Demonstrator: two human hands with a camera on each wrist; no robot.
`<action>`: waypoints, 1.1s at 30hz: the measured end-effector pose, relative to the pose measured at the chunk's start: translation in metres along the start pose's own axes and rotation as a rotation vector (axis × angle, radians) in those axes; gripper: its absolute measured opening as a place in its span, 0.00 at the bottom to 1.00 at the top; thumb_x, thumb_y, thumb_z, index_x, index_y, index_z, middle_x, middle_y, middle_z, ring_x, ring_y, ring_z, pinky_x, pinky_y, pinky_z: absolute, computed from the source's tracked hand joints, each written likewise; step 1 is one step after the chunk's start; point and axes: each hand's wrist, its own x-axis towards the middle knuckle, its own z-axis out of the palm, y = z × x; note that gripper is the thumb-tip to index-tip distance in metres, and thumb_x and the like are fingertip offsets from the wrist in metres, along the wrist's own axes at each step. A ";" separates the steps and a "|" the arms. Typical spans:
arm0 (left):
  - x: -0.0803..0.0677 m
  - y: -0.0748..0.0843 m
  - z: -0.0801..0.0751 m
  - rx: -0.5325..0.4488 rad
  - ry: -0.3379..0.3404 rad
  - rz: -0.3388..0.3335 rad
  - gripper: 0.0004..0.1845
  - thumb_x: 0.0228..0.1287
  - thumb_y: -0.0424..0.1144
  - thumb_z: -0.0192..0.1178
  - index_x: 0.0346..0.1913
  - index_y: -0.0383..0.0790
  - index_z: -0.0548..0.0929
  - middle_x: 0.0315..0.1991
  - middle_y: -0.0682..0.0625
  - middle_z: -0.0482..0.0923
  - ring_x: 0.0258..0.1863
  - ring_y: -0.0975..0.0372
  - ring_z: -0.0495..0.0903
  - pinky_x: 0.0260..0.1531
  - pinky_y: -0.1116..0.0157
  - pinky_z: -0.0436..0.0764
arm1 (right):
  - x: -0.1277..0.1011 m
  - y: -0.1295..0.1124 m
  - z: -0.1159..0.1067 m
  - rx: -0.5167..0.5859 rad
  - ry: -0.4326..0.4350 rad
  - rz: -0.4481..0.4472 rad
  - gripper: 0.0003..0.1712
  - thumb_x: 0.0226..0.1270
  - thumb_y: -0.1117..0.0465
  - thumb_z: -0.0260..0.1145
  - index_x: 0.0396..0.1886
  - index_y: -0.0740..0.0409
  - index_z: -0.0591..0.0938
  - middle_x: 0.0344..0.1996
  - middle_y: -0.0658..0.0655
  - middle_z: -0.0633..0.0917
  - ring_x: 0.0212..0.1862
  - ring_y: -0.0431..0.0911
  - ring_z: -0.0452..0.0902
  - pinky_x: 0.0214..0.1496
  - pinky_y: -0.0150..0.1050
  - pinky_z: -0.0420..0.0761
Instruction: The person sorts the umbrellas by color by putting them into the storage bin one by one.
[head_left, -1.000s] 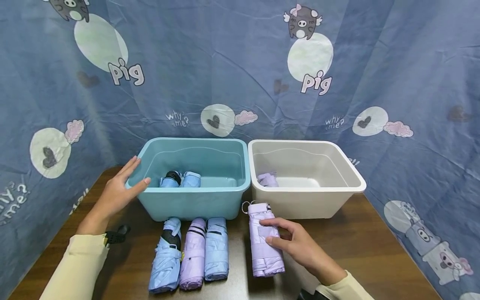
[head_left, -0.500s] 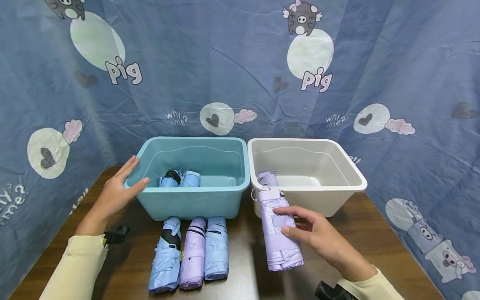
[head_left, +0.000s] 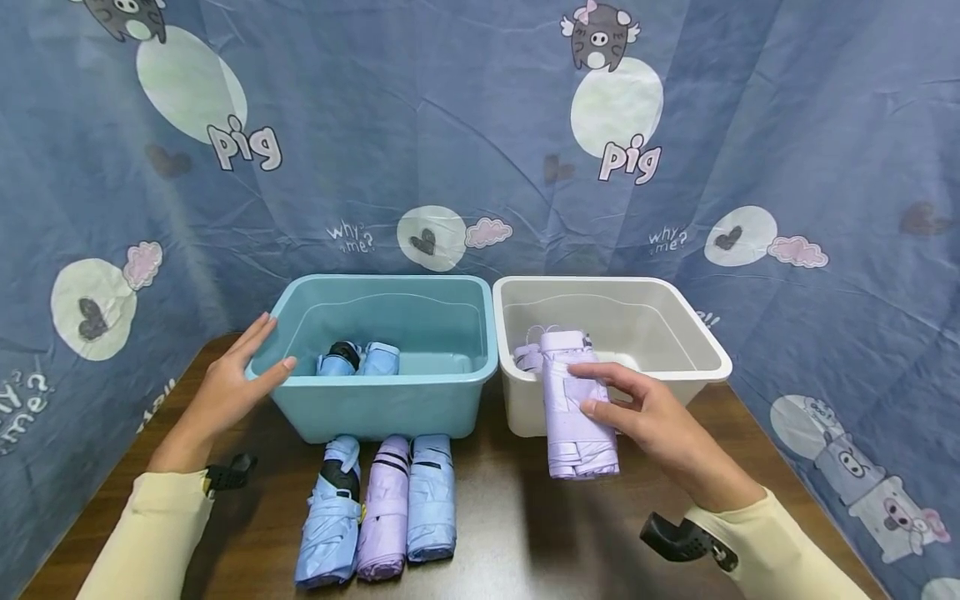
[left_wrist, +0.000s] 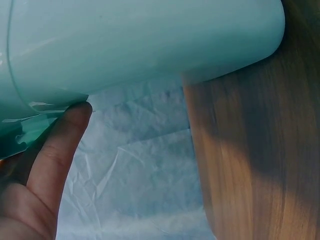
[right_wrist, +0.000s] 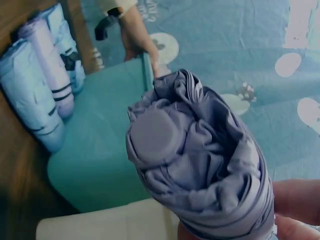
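My right hand (head_left: 667, 429) grips a folded lilac umbrella (head_left: 573, 412) between thumb and fingers, raised above the table, its top end overlapping the white bin's front rim in the head view. In the right wrist view, the umbrella's end (right_wrist: 207, 155) faces the camera, showing gathered fabric and a round cap. Another lilac umbrella (head_left: 527, 357) lies inside the white bin (head_left: 667, 377), partly hidden. My left hand (head_left: 225, 392) rests on the left rim of the teal bin (head_left: 382, 410) with fingers extended. Two blue umbrellas (head_left: 381, 360) lie in that bin.
In front of the teal bin, a blue umbrella (head_left: 330, 525), a lilac umbrella (head_left: 385, 517) and another blue umbrella (head_left: 432, 508) lie side by side on the wooden table (head_left: 495, 542). A patterned blue cloth (head_left: 465, 125) hangs behind. The bins stand next to each other.
My right hand has carried the lilac umbrella up and to the right, from before the bins to the white bin's front rim. The left hand has stayed at the teal bin.
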 end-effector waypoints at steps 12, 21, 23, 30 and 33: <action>0.003 0.002 -0.002 -0.002 0.001 -0.005 0.42 0.67 0.53 0.57 0.77 0.50 0.49 0.78 0.54 0.39 0.73 0.38 0.43 0.57 0.28 0.51 | 0.030 -0.013 -0.020 0.002 0.086 -0.005 0.28 0.66 0.63 0.65 0.66 0.56 0.73 0.60 0.62 0.72 0.48 0.48 0.77 0.45 0.40 0.81; 0.002 0.001 0.000 -0.002 -0.002 0.003 0.42 0.67 0.54 0.57 0.77 0.51 0.49 0.78 0.55 0.39 0.73 0.38 0.44 0.57 0.28 0.51 | 0.046 -0.022 -0.033 -0.048 0.134 0.006 0.27 0.68 0.64 0.63 0.66 0.53 0.73 0.66 0.62 0.65 0.52 0.50 0.73 0.45 0.37 0.80; 0.001 0.000 0.001 -0.001 -0.001 0.000 0.42 0.67 0.54 0.57 0.77 0.50 0.49 0.78 0.55 0.39 0.73 0.38 0.44 0.57 0.28 0.52 | 0.050 -0.021 -0.035 -0.046 0.153 0.010 0.27 0.68 0.64 0.61 0.67 0.52 0.73 0.67 0.62 0.64 0.53 0.51 0.72 0.46 0.36 0.80; 0.000 -0.001 0.002 0.003 0.013 -0.012 0.42 0.66 0.55 0.58 0.77 0.51 0.50 0.77 0.57 0.40 0.73 0.40 0.44 0.58 0.29 0.52 | 0.068 -0.015 -0.044 0.056 0.184 -0.006 0.28 0.69 0.68 0.58 0.68 0.54 0.71 0.59 0.61 0.69 0.49 0.46 0.74 0.46 0.34 0.79; 0.000 -0.002 0.002 0.001 0.013 -0.012 0.42 0.66 0.55 0.57 0.77 0.52 0.50 0.77 0.58 0.40 0.73 0.40 0.44 0.58 0.30 0.52 | 0.075 -0.012 -0.048 0.099 0.188 -0.026 0.28 0.69 0.69 0.57 0.69 0.56 0.70 0.56 0.60 0.69 0.49 0.45 0.74 0.46 0.33 0.79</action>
